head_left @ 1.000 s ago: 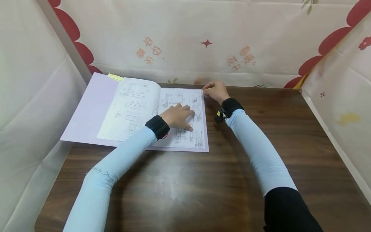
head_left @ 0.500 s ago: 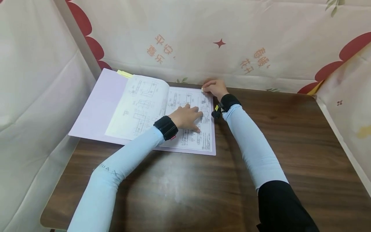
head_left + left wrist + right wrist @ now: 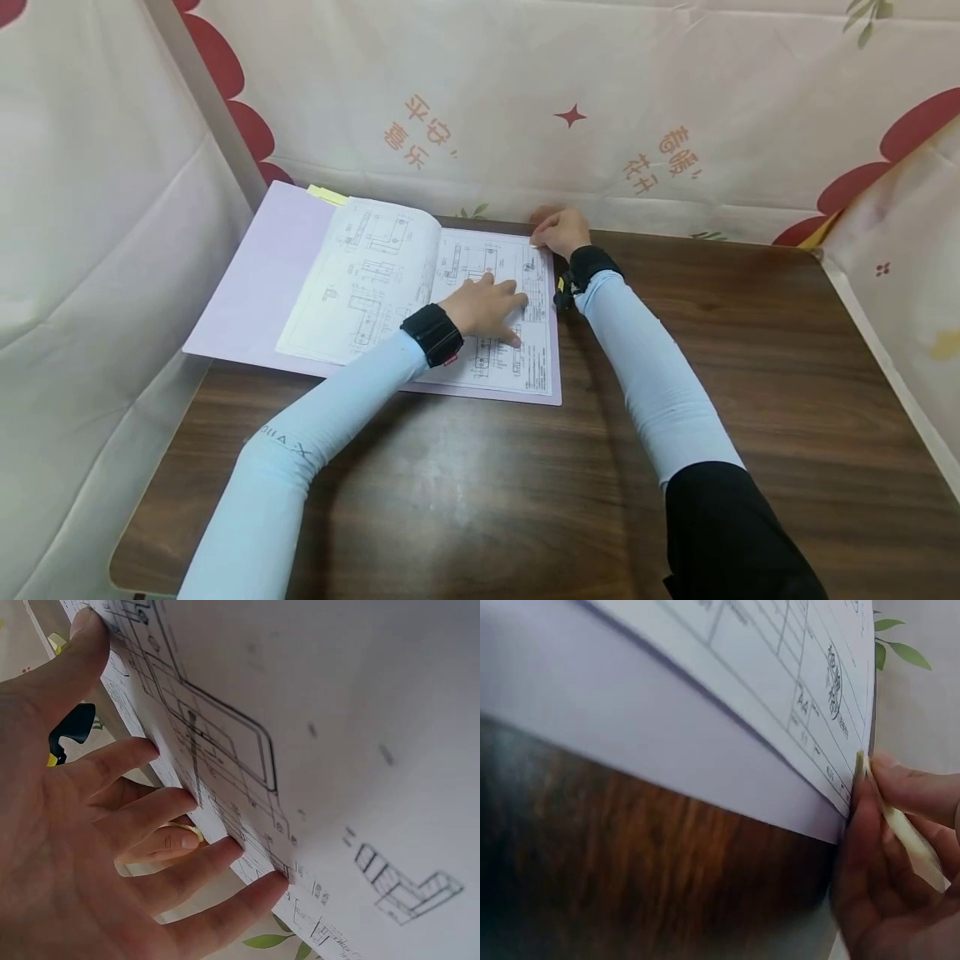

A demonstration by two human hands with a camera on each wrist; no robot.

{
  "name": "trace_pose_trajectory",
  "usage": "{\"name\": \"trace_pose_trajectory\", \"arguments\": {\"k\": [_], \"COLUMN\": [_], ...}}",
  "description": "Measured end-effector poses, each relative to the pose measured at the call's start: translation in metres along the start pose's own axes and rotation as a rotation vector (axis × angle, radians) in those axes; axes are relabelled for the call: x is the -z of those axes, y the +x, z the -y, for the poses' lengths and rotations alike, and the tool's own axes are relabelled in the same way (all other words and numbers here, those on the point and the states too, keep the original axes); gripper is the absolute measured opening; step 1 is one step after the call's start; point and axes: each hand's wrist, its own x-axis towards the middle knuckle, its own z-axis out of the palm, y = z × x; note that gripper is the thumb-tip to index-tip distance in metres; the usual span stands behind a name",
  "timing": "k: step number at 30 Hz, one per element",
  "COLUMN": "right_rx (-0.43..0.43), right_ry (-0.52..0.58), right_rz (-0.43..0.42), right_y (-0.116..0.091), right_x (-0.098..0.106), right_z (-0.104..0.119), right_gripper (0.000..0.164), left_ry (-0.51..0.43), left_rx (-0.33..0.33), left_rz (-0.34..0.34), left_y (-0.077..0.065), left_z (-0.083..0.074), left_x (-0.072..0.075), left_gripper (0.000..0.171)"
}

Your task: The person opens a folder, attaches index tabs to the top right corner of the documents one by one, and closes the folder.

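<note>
Head view: left hand [image 3: 486, 307] lies flat, fingers spread, pressing the page [image 3: 495, 308]. Right hand [image 3: 561, 231] pinches a yellow tab [image 3: 900, 825] at the page corner; it should be aligned squarely before pressing

We see a dark brown wooden table [image 3: 675, 400] with a soft glare near its middle. Cream cloth [image 3: 525, 100] printed with red petals, orange characters and a small red star hangs along the far side. Plainer pale cloth [image 3: 82, 292] closes the left, and more drapes the right
</note>
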Motion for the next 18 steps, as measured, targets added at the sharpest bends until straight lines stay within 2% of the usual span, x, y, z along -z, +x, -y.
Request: {"name": "trace_pose_trajectory", "arguments": {"k": [7,18], "right_rx": [-0.018,-0.019], "right_ry": [-0.046,-0.053], "right_rz": [-0.017,-0.043], "right_y": [-0.0013,-0.0078], "right_x": [0.0016,0.0003], "right_z": [0.0010,0.0010], "right_gripper": [0.023,0.022], "left_ry": [0.039,0.030], "left_rx": [0.011,0.011], "left_rz": [-0.004,0.002], "left_y": [-0.0002,-0.0007], "left_z": [-0.0007,-0.0017], "left_x": [0.0003,0.0011], "left_gripper": [0.086,0.087]}}
